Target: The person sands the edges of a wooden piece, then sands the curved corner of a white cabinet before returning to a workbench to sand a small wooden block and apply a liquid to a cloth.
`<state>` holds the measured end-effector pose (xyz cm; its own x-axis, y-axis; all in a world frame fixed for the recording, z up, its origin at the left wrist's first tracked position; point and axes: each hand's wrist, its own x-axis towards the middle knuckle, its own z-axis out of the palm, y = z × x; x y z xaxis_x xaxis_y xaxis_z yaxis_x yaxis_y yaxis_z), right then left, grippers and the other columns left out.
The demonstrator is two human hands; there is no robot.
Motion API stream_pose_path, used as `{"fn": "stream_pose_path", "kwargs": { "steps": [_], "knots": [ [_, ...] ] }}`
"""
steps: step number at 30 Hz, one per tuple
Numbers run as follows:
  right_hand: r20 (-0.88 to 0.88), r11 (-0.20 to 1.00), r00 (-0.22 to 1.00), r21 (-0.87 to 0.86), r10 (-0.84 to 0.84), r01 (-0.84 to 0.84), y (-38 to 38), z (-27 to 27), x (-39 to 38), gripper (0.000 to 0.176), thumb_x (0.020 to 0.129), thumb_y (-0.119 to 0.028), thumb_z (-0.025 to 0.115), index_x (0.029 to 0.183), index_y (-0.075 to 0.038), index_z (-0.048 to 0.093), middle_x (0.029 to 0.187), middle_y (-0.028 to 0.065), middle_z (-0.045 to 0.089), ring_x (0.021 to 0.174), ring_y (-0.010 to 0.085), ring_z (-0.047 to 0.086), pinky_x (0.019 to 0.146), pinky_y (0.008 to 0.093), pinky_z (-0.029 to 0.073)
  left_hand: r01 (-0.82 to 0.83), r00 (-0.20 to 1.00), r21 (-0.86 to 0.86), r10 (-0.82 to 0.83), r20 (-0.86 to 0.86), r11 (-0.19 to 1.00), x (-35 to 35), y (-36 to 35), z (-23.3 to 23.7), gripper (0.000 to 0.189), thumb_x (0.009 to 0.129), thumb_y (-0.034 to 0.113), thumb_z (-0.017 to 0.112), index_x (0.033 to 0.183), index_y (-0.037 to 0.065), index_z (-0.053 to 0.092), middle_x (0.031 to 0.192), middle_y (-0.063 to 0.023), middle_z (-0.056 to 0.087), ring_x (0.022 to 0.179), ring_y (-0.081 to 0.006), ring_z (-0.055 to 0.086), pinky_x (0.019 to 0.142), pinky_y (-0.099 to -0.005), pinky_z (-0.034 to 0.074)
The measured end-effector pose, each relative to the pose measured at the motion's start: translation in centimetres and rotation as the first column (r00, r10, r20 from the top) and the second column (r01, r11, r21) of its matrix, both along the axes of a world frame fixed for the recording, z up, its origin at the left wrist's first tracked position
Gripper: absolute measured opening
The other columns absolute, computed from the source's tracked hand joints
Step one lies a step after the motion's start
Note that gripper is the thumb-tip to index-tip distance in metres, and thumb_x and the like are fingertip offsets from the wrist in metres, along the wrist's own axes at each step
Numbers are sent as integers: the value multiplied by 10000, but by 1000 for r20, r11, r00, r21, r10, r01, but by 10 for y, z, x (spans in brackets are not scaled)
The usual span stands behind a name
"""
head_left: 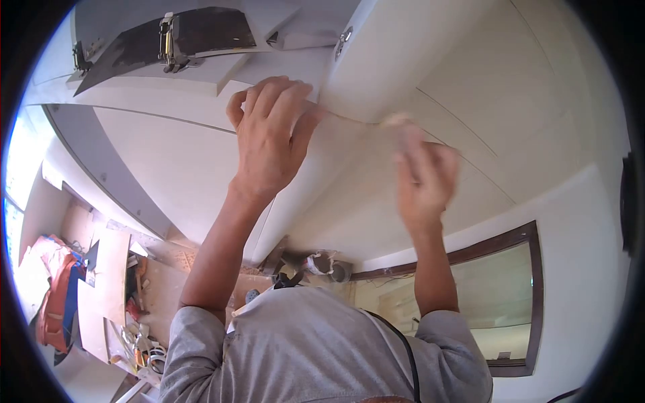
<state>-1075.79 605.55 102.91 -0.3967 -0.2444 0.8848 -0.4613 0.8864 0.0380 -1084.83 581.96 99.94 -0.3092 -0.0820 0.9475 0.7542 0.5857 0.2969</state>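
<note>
My left hand (269, 138) is raised against the white cabinet panel (181, 144), fingers bent near its upper edge and the thumb close to the forefinger. From those fingertips a thin, light-brown strip (349, 120) runs in a slight sag to my right hand (426, 171). Motion smears the right fingers, which look closed around the strip's other end and a small pale piece there. What the strip is made of cannot be made out. Behind both hands lies a white door (376, 195) with a smooth face.
Above my left hand, a metal hinge (168, 43) is fixed by a dark panel. Another hinge (343, 41) sits on the door's edge. Low on the left are tools (141, 349) and a bag (57, 302). A dark-framed window (531, 295) is at lower right; a bucket (319, 263) stands below.
</note>
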Motion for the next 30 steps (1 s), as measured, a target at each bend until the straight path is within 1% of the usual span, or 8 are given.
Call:
{"fn": "stream_pose_path", "kwargs": {
  "steps": [3, 7, 12, 16, 24, 28, 29, 30],
  "knots": [
    [-31, 908, 999, -415, 45, -54, 26, -2, 15, 538, 903, -5, 762, 1421, -106, 660, 1053, 46, 552, 938, 179, 542, 777, 324, 503, -24, 997, -67, 29, 70, 997, 2, -1, 12, 172, 887, 197, 773, 1033, 116, 728, 1056, -37, 676, 1106, -265, 581, 985, -432, 316],
    [20, 844, 983, -517, 181, -145, 30, -49, -3, 527, 908, -9, 763, 1417, -97, 661, 1105, 66, 556, 951, 155, 531, 776, 292, 489, 76, 930, -73, -44, 364, 994, 14, -4, 37, 123, 879, 224, 783, 923, 110, 766, 997, -52, 650, 1033, -286, 542, 1008, -429, 330],
    [-151, 755, 920, -530, 363, -385, 6, -72, -38, 515, 911, -15, 764, 1411, -90, 663, 1152, 86, 560, 952, 148, 527, 768, 283, 478, 238, 867, 62, -240, 438, 969, 0, -15, 35, 142, 867, 178, 787, 954, 66, 783, 987, -74, 673, 1056, -287, 560, 996, -423, 397],
    [-154, 840, 906, -338, 395, -424, 7, -56, -51, 576, 839, 36, 806, 1388, -69, 669, 1173, 120, 574, 971, 174, 570, 785, 291, 503, 115, 905, 11, -109, 410, 993, 7, -11, 31, 141, 869, 167, 786, 952, 52, 779, 999, -75, 685, 1076, -288, 571, 966, -419, 433],
    [-146, 790, 919, -474, 366, -389, -40, -36, -47, 571, 819, 8, 834, 1361, -50, 665, 1174, 144, 581, 980, 244, 631, 789, 357, 551, 66, 920, -107, -19, 392, 992, 9, -13, 26, 199, 908, 142, 743, 1079, 41, 761, 1145, -118, 684, 1099, -314, 604, 968, -429, 469],
    [-40, 871, 949, -385, 314, -304, -46, -47, -41, 568, 819, -23, 849, 1355, -60, 662, 1139, 144, 576, 982, 261, 645, 777, 381, 560, -55, 996, 240, 37, 77, 969, 33, 1, -3, 281, 865, 14, 762, 1143, 2, 720, 1122, -154, 671, 1122, -312, 618, 951, -404, 502],
    [-35, 862, 947, -405, 318, -305, -51, -49, -38, 568, 827, -29, 846, 1363, -87, 667, 1137, 136, 578, 956, 267, 653, 745, 393, 562, -167, 981, 153, 149, 126, 974, 43, -1, -20, 312, 841, -15, 781, 1144, 0, 707, 1115, -159, 671, 1078, -280, 649, 912, -380, 518],
    [-40, 863, 947, -401, 320, -308, -55, -49, -38, 568, 827, -29, 846, 1363, -87, 667, 1137, 136, 578, 956, 267, 653, 745, 393, 562, -17, 969, 250, -46, 242, 968, 54, 6, -25, 309, 854, 8, 790, 1147, 2, 690, 1113, -148, 672, 980, -234, 681, 835, -353, 540]
  ]
}}
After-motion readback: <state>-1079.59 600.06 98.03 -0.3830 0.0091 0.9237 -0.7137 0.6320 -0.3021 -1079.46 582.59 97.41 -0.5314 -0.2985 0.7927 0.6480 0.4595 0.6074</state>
